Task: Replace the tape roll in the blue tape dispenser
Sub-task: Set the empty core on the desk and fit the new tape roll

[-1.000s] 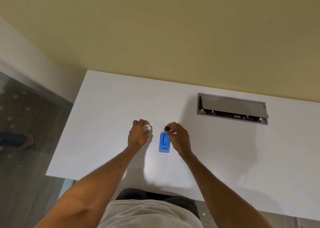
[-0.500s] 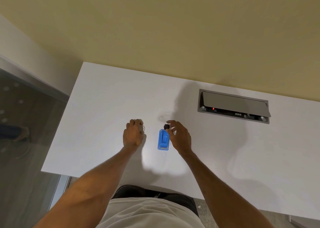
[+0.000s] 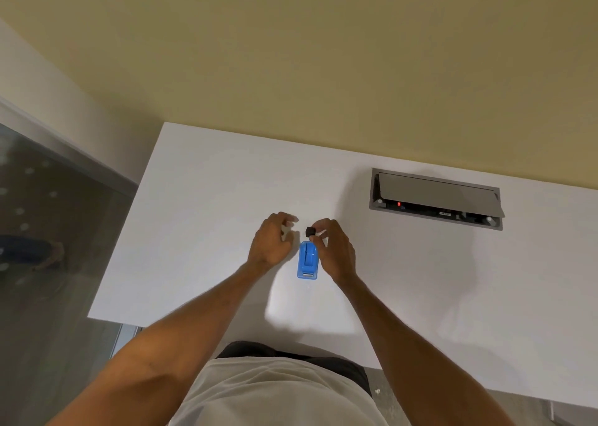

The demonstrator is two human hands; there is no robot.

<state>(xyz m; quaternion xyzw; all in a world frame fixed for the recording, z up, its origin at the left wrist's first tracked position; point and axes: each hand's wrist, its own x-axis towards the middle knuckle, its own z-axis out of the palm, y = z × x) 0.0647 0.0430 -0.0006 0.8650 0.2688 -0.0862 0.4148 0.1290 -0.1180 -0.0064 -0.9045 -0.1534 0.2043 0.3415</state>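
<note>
The blue tape dispenser lies on the white desk, its slot without a roll. My right hand is just right of it and pinches a small black spool core above the dispenser's far end. My left hand hovers left of the dispenser, fingers curled around a pale tape roll that is mostly hidden by the fingers.
A grey cable box with its flap raised is sunk into the desk at the back right. The desk's left edge drops to a dark floor. A yellow wall rises behind the desk.
My two hands have drawn closer together above the dispenser's far end. The black core has risen slightly from the dispenser. The view has shifted a little.
</note>
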